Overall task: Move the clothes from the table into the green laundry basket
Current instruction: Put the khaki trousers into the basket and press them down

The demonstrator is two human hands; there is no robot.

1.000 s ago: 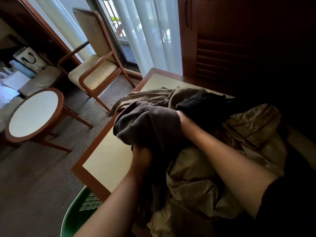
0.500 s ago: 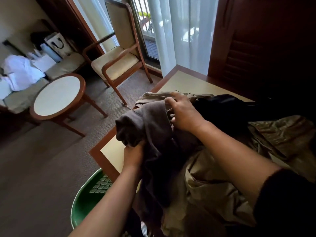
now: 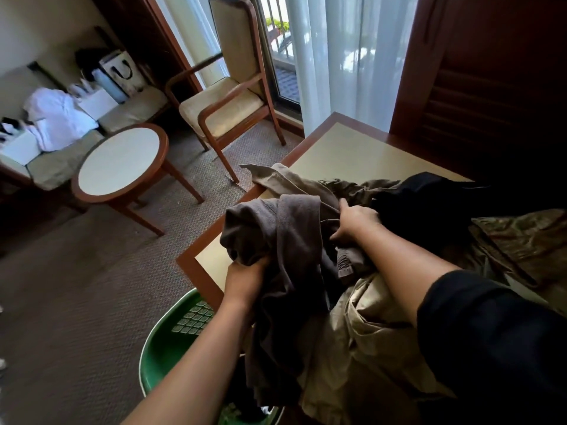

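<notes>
The green laundry basket (image 3: 165, 348) stands on the floor at near left, under the corner of the counter (image 3: 352, 154). The left hand (image 3: 245, 279) has its grip bunched tight on the grey garment (image 3: 285, 240), which droops over the basket. The right hand (image 3: 356, 222) curls its grip into the garment's far folds. The cloth looks soft, limp and light, best gathered in handfuls. To the right, a khaki garment (image 3: 368, 332) and a black garment (image 3: 429, 197) lie heaped on the counter.
</notes>
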